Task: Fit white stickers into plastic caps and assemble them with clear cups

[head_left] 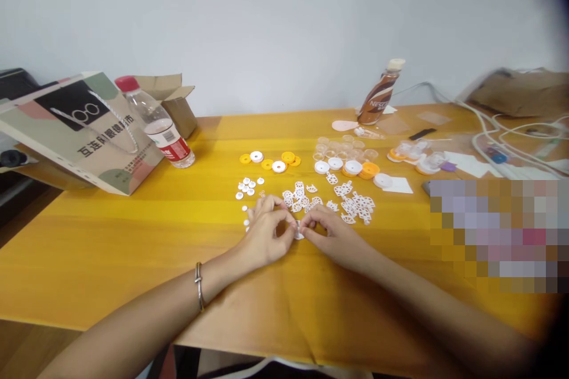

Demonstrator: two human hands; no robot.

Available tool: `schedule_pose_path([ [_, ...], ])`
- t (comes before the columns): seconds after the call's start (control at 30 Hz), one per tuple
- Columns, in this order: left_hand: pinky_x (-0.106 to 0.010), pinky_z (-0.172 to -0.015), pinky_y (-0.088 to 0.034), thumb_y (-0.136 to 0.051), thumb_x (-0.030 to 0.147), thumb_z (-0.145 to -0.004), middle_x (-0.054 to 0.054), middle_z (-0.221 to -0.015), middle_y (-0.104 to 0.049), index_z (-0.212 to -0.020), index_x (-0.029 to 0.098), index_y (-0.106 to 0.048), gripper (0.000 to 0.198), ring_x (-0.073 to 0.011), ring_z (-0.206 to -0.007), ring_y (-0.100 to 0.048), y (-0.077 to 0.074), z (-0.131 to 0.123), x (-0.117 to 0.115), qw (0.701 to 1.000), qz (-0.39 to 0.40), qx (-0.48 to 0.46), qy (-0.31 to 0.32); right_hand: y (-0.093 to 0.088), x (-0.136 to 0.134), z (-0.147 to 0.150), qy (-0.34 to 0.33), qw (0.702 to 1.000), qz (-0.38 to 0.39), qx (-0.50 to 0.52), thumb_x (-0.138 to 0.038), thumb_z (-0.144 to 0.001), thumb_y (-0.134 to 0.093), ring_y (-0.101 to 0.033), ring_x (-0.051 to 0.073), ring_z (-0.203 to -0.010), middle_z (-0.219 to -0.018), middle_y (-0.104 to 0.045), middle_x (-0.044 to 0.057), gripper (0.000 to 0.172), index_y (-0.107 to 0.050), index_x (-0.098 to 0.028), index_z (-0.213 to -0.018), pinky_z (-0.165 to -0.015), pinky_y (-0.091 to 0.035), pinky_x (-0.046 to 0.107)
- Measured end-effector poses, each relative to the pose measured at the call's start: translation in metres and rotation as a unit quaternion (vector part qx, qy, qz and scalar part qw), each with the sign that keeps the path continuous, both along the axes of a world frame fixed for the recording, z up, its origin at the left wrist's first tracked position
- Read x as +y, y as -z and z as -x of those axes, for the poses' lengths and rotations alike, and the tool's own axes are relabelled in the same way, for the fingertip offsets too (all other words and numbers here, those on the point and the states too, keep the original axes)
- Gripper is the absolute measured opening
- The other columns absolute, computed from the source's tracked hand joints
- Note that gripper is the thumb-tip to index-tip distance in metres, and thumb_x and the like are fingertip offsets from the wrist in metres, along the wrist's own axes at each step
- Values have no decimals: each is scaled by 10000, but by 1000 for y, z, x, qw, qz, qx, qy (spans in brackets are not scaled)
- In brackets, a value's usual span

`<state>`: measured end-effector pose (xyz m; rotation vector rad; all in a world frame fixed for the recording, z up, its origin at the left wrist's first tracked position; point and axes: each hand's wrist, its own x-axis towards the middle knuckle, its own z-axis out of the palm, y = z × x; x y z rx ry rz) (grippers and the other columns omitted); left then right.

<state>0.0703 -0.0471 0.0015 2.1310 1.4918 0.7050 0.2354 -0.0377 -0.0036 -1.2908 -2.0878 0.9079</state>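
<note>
Between my two hands is a small white plastic piece (299,230), pinched at its left side by my left hand (270,231) and at its right side by my right hand (331,232). Both hands have thumb and forefinger closed on it, low over the table. Just beyond lie several white openwork pieces (299,192), with another group of white openwork pieces (357,207) to the right. Small white round discs (248,186) are scattered beyond my left hand, which partly hides some of them.
Yellow and white rings (278,166), white discs (353,167) and clear round caps (344,147) lie farther back. A bottle with a red cap (166,136), a paper bag (89,136) and a cardboard box (180,103) stand left. A brown drink bottle (380,95) and white cables (484,124) are right.
</note>
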Motion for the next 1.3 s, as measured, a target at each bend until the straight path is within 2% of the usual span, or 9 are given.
schedule_pose_path([
  [0.5,-399,-845,-271,-517,234,-740,-16,-976,-494,-687,210,-620,118,-205,-987,-416,-2,-5,5,1000,16,12,-9,-3,4,2,-16,999,9,-26,-160,-769,-473,-469,146,-695,-697,-521,12,139,-533,-187,-647,-657,-389,284],
  [0.83,-385,-798,-293,-525,212,-729,-16,-924,-519,-669,196,-617,112,-198,-930,-435,-6,-1,0,998,35,30,53,-8,2,-3,-87,994,-13,-59,-151,-770,-478,-464,134,-677,-677,-522,-2,155,-546,-193,-637,-641,-379,269],
  [1.07,-367,-773,-293,-515,220,-733,-17,-911,-514,-653,189,-609,127,-197,-921,-439,-6,-2,0,997,33,42,50,-5,3,-4,-96,992,-32,-76,-148,-765,-485,-460,129,-658,-669,-527,0,158,-553,-187,-628,-626,-367,261],
  [1.3,-375,-781,-281,-505,214,-740,-24,-930,-508,-658,175,-598,130,-198,-942,-436,-6,-1,0,997,10,52,52,-6,2,-1,-80,993,-19,-81,-148,-745,-508,-459,128,-657,-668,-520,1,128,-550,-178,-628,-620,-368,260],
])
